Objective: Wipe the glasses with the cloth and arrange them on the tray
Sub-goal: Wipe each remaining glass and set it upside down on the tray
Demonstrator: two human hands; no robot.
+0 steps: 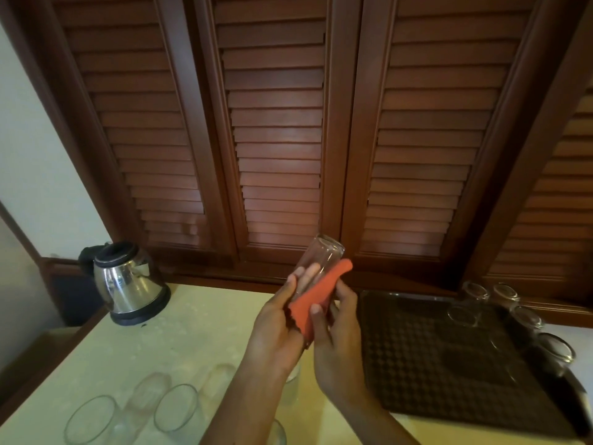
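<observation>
Head view, wiping stage. A clear glass is held tilted above the table, just left of the tray, closed end uppermost. The left hand is curled round its lower part, fingers visible through the wall; the right hand presses the orange cloth against the side with thumb and fingers closed on it.

The task is judged partly done. Six glasses are seen upturned on the tray, along its far and right edges: two at the far right corner, one inward of them, and others down the right edge; most of the patterned mat is bare. Left of the tray, several glasses stand near the table's front edge, apparently unwiped; their exact number cannot be told. A steel kettle stands far left of the tray.
</observation>
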